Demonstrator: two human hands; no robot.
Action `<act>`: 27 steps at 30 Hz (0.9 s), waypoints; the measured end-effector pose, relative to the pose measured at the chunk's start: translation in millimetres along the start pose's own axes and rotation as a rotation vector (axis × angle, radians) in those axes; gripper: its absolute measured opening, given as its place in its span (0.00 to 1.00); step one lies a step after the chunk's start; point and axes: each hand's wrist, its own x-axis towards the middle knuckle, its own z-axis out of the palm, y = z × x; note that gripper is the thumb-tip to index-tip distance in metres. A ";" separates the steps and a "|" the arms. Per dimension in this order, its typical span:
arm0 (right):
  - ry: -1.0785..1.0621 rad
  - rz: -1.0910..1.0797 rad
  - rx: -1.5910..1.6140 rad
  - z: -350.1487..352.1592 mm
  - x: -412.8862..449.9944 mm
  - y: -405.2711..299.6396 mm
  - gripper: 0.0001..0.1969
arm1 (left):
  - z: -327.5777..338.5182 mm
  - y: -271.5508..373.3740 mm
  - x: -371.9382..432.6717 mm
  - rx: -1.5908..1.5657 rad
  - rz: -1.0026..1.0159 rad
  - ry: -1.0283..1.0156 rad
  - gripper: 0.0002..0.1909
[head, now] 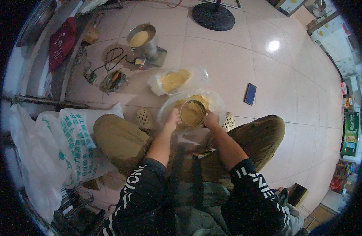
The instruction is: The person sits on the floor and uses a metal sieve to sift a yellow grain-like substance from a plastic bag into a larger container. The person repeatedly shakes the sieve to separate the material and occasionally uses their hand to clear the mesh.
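Between my hands is a round metal-rimmed sieve [193,113] with tan powder in it. My right hand [211,120] grips its right rim. At the opposite side, the fingers of my left hand [174,120] hold the left rim; they are slightly blurred. Under the sieve lies an open clear plastic bag [217,101], with yellow powder [200,98] showing past the far rim. Just beyond it rests a second clear plastic bag [200,75] that holds more yellow powder [175,80].
A metal pot [150,44] of powder stands on a scale-like base [161,57], near a black cord [113,57]. A phone [250,93] lies on the tiles at right. A white printed sack [77,144] is by my left knee. A round black stand base [213,16] is ahead.
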 end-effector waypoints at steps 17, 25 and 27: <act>0.134 0.004 -0.031 -3.0 35.1 45.8 0.20 | 9.9 3.0 4.1 -0.049 0.018 -0.246 0.13; -0.023 -0.076 -0.050 -17.0 -1.8 -7.5 0.18 | 0.4 0.1 -0.3 0.018 0.007 -0.041 0.11; -0.167 -0.105 -0.477 -21.1 -12.4 -27.5 0.18 | -2.6 0.4 -3.1 0.030 0.009 0.001 0.10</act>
